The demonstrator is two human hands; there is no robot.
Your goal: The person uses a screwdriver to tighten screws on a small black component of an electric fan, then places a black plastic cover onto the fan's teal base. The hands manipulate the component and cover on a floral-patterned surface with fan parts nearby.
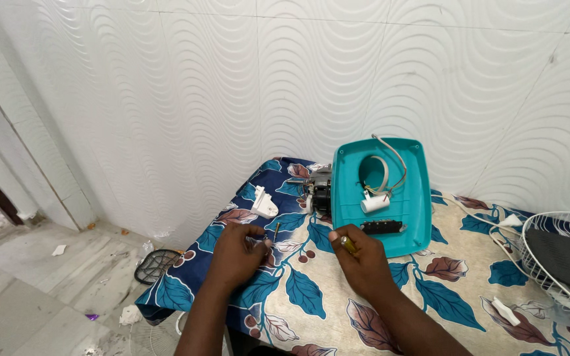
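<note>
Teal plastic fan housing (pixel 380 198), opened with wires and white capacitor (pixel 375 203) exposed, lies on the leaf-print tablecloth (pixel 311 296); reassembly looks unfinished. Just left of housing, the right hand (pixel 361 258) is clamped on a yellow-handled screwdriver (pixel 348 244). Farther left, the left hand (pixel 235 254) pinches a small metal screw (pixel 276 231), both palms down.

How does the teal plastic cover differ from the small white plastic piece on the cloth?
The teal cover is far larger than the white piece. The teal cover has a round hole with wires and a white cylinder in it; the white piece lies bare. Both rest on the leaf-patterned cloth, beyond the hands.
</note>
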